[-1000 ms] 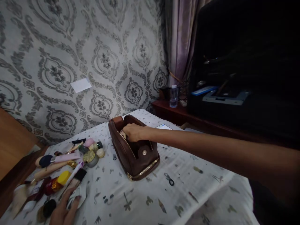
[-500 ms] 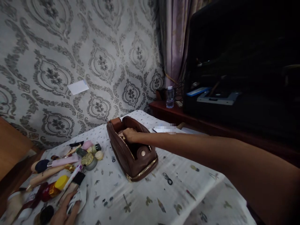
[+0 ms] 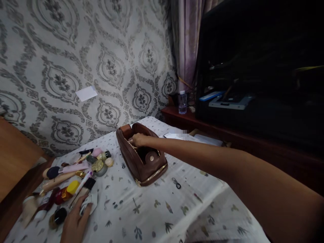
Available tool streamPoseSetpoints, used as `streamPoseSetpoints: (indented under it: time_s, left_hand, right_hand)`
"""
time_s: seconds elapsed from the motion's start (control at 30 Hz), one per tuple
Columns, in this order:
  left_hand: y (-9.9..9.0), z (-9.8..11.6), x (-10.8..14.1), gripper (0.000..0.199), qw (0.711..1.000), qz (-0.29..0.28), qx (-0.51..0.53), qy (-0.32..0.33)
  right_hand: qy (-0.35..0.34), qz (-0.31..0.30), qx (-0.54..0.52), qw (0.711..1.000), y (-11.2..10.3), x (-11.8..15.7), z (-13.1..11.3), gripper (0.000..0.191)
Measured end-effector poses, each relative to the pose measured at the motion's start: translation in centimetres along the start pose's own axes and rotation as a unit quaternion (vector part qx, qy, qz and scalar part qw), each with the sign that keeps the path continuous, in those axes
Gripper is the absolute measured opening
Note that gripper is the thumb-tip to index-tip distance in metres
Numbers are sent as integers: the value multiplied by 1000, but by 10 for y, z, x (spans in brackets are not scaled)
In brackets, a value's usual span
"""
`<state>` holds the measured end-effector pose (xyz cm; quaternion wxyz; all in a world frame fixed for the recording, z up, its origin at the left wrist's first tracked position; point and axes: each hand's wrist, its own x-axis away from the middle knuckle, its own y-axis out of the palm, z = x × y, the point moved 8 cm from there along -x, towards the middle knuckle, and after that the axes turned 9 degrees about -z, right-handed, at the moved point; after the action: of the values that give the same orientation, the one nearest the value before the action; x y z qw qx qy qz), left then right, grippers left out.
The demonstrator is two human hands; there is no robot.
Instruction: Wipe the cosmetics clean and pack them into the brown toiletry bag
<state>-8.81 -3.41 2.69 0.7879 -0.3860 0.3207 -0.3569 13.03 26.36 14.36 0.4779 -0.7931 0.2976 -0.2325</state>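
A brown zippered bag (image 3: 149,173) lies open on the patterned white cloth. My right hand (image 3: 139,140) reaches into it with curled fingers; what they grip, if anything, is hidden. At the lower left, my left hand (image 3: 76,217) has its thumb and fingers around a small white item (image 3: 88,204) beside the cosmetics. Near it are a red bottle with a yellow cap (image 3: 73,187), a black-capped jar (image 3: 60,216), a pink tube (image 3: 73,167), a green-lidded jar (image 3: 99,167) and several brushes and bottles in a loose pile.
Beyond the bag lies a phone (image 3: 172,136). A clear bottle (image 3: 182,103) stands on the dark red furniture (image 3: 164,113) in front of the curtain. A large dark screen (image 3: 253,67) is at the right. A wooden panel (image 3: 17,155) borders the left side.
The view has shifted slightly, bringing more of my left hand and the pile into the picture. My right hand remains in the bag, and my left hand remains at the white item.
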Motion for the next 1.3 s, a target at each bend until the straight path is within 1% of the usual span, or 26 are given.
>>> streamPoseSetpoints:
  time_s: [0.07,0.1,0.17,0.2,0.23,0.27,0.3,0.33,0.37,0.4,0.47,0.53,0.6,0.67,0.7,0.77,0.83,0.9,0.97,1.03,1.13,1.2,1.3]
  left_hand:
    - [-1,0,0,54,1000,9,-8,5]
    - [-1,-1,0,54,1000,8,-9,3]
    - [1,-3,0,54,1000,0,-4,-4]
    - [3,-4,-1,53,1000,-5,2,-6]
    - [3,-3,-1,52,1000,-7,8,-6]
    - [4,-2,-1,51,1000,-8,13,-3]
    - [4,1,0,50,1000,-6,18,1]
    - [3,5,1,48,1000,-1,21,7]
    - [1,11,3,47,1000,3,25,15]
    - [-1,17,5,45,999,10,32,24]
    - [-1,27,7,42,998,-4,44,35]
    - [0,33,7,38,998,-27,42,32]
    - [-1,34,8,35,998,-34,47,28]
    - [-3,32,8,33,998,-33,48,19]
    - [-4,31,9,32,998,-33,51,17]
    - [-5,32,10,29,997,-37,65,22]
    - [-9,37,9,24,996,-34,74,44]
    - [-15,45,5,22,995,-21,60,71]
    - [-22,51,-5,22,996,-2,34,87]
    - [-29,55,-23,26,996,16,13,88]
    - [-34,61,-61,34,996,37,-18,83]
    - [-29,66,-87,36,995,34,-42,79]
    - [-6,77,-113,31,993,-9,-83,82]
  right_hand:
    - [1,31,-3,1000,-23,10,-7,30]
    - [-3,54,-3,999,-37,17,-11,33]
    - [-24,124,-11,992,-66,35,-19,40]
    - [-45,166,-28,985,-79,47,-24,41]
    - [-86,214,-65,971,-90,61,-29,39]
    - [-133,248,-107,954,-95,76,-35,38]
    - [-182,264,-143,936,-95,91,-42,37]
    - [-227,263,-169,923,-88,104,-50,37]
    - [-261,245,-180,916,-76,115,-58,39]
    - [-288,211,-176,917,-58,124,-67,39]
    - [-335,128,-146,922,-13,137,-84,36]
    - [-394,33,-105,913,38,145,-103,34]
    - [-420,-20,-89,903,81,143,-114,32]
    - [-398,-45,-112,909,114,128,-121,31]
    - [-379,-51,-136,914,127,117,-124,29]
    - [-320,-79,-230,916,149,91,-127,23]
    - [-230,-122,-361,895,171,62,-125,18]
    - [-177,-125,-422,880,186,42,-124,18]
    - [-158,-98,-441,878,193,29,-120,20]
    - [-153,-75,-452,875,195,25,-115,20]
    - [-163,-69,-455,873,196,29,-110,19]
    - [-168,-69,-453,873,196,32,-108,19]
    - [-165,-60,-448,877,195,32,-104,18]
